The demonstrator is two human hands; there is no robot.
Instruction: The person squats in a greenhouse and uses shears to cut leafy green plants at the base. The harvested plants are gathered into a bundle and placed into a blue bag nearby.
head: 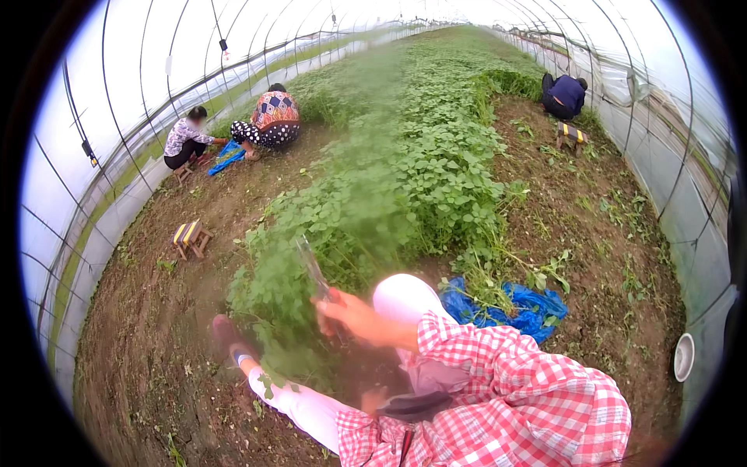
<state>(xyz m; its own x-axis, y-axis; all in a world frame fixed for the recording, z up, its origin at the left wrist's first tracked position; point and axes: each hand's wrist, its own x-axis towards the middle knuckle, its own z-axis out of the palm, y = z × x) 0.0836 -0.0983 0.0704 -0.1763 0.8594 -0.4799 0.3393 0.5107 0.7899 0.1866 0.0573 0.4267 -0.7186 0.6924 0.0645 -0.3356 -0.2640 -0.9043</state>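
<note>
My right hand (353, 318) is closed on a cutting tool (314, 265), probably scissors, with long metal blades and red near the grip. Its blades point up and away, over leafy green plants (274, 280). My left hand (373, 400) shows only as a blur low between my legs, beside a dark object (415, 405) that I cannot identify. Whether it holds anything is hidden. Cut green stems (481, 286) lie on a blue plastic sheet or bag (540, 309) to the right of my knee. A loose leaf (267, 386) rests on my left trouser leg.
Dense plants (461, 169) run down the middle of a plastic-covered tunnel. Two people (185, 140) (274, 117) crouch at the left by a blue sheet (227, 156); another person (563, 96) is far right. Striped stools (191, 236) (572, 134) stand on soil. A white round object (684, 357) is by the right wall.
</note>
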